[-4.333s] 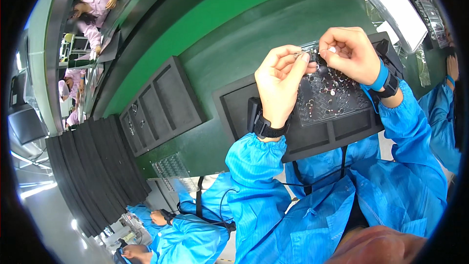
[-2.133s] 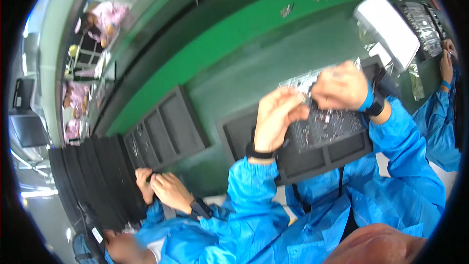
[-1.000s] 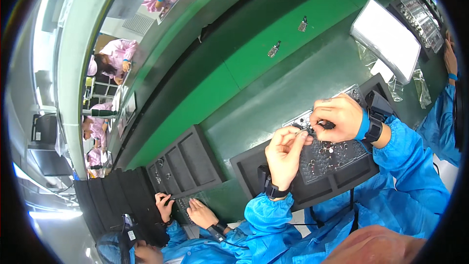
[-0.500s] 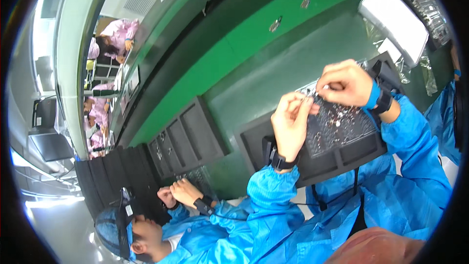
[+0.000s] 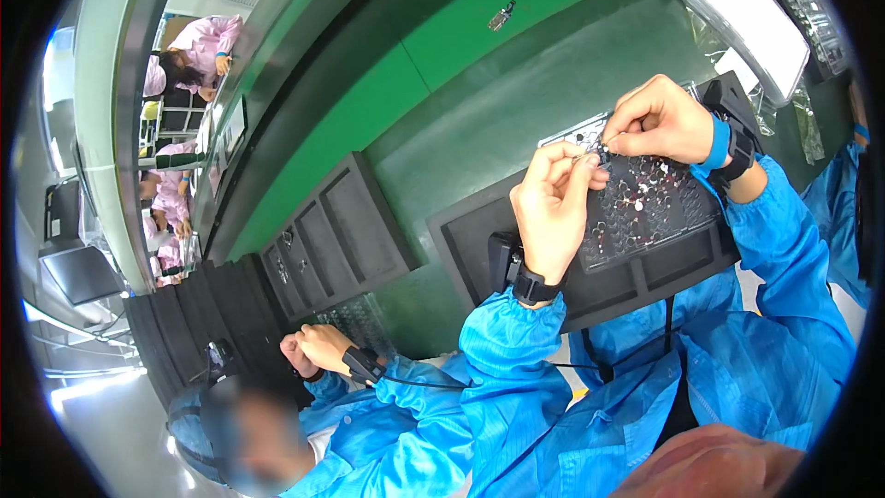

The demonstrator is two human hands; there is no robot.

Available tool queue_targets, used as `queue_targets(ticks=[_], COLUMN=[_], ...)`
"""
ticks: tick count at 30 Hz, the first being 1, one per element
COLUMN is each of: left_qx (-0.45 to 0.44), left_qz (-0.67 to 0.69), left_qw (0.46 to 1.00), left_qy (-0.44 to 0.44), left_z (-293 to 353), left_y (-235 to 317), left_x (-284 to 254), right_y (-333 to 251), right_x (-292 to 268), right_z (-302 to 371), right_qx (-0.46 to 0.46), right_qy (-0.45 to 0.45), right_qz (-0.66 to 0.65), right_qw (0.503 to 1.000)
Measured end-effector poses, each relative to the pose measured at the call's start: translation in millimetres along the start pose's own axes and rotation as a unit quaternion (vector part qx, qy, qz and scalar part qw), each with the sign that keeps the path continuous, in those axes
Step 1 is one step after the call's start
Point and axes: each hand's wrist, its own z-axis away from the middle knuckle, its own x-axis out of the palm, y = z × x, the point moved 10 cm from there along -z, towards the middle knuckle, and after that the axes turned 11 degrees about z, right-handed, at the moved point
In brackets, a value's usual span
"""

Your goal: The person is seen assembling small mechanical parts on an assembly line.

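Note:
My left hand (image 5: 557, 205) and my right hand (image 5: 666, 124) meet above a clear plastic tray (image 5: 606, 265). Both are closed in a pinch, fingertips almost together. Between them is a tiny dark and shiny piece, too small to name and mostly hidden by the fingers. Many small parts (image 5: 640, 206), some with thin red, white or dark leads, lie scattered over the clear tray. It rests in a black compartmented tray (image 5: 608, 302) in front of me. A black strap is on each wrist, and a blue band is on the right one.
Another black compartmented tray (image 5: 355, 231) holding a few small parts stands to the left. A co-worker's hands (image 5: 318, 350) are near it. At the far right are a white box (image 5: 742, 23) and clear bags (image 5: 804, 120). Two small metal pieces (image 5: 501, 16) lie on the green surface.
My right hand has risen slightly, its fingers still pinched by the left fingertips. The view has shifted a little, so trays and co-worker sit further left.

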Motion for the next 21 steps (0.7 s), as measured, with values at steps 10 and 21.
queue_targets(ticks=[10,21], left_qx=[0.071,0.179], left_qz=[0.048,-0.245], left_qw=[0.996,0.933], left_qy=[0.0,0.196], left_z=[2.6,52.8], left_y=[30.9,103.7], left_x=[7.8,-95.4], right_y=[-9.9,-33.7], right_x=[-1.9,-39.6], right_z=[1.5,11.3], right_qx=[-0.064,-0.141], right_qy=[0.007,0.132], right_qz=[-0.09,0.153], right_qw=[0.994,0.969])
